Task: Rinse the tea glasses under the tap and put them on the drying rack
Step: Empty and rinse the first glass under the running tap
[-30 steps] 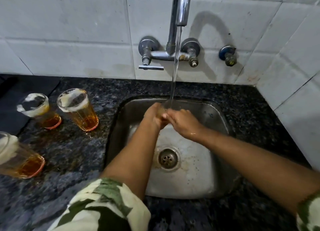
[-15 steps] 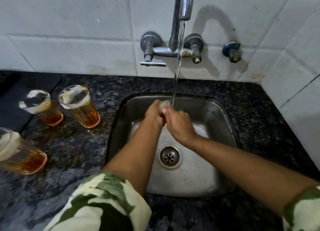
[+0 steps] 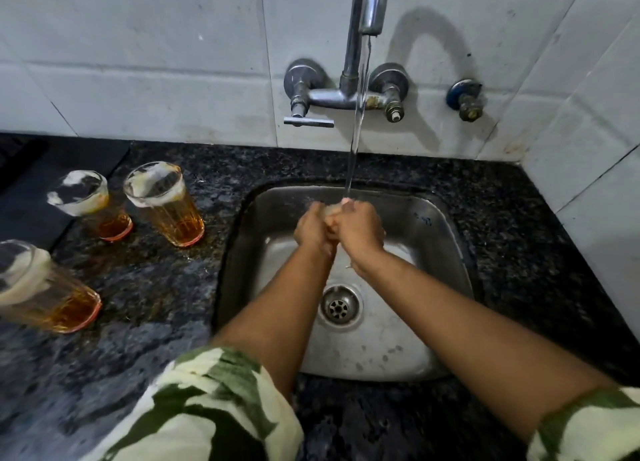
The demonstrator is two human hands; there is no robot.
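Head view, L to R: three tea glasses stand on the dark speckled tabletop (image 3: 156,298), all w/ amber liquid at the bottom and white foam round the rim. Nearest one (image 3: 45,287) sits at the far left edge, partly cut off by the frame. Second glass (image 3: 91,204) is further back, by a black mat (image 3: 52,183); third glass (image 3: 164,202) just beside it on the right, apart from the sink. Steel sink (image 3: 433,246) is set into the tabletop, drain (image 3: 339,306) near its centre. Left hand (image 3: 313,230) and right hand (image 3: 360,230) meet over the basin, touching, fingers of both curled round a small pale thing (image 3: 330,213) held between them, prob. a glass but mostly hidden, can't tell for sure. Water stream (image 3: 358,121) from the wall tap (image 3: 367,7) lands right on the top of the hands. Both forearms bare, green-and-cream patterned sleeves (image 3: 207,408) at the bottom of the frame. Small blue-capped valve (image 3: 464,98) on the white tiles, right of the tap.
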